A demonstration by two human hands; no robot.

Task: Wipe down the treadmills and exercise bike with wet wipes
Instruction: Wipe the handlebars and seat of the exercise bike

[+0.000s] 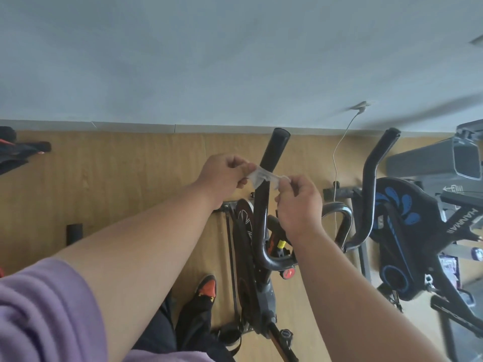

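The wet wipe (264, 176) is up in the air, stretched between both hands right in front of the exercise bike's left handlebar (271, 158). The left hand (224, 176) pinches one end between thumb and curled fingers, and the right hand (298, 202) pinches the other end the same way, so the sheet hangs bunched and crumpled in the middle. It looks thin, limp and damp, feather-light, likely to cling to itself and tear if yanked, so the corners or edges are the place to hold while teasing it flat. Below the hands sits the black exercise bike (261, 257) with its red knob (287, 273), on the wooden floor (130, 178). A second bike with blue trim (402, 231) stands to the right, and a grey treadmill (428, 160) shows beyond it. A white cable (337, 152) trails down the wall.
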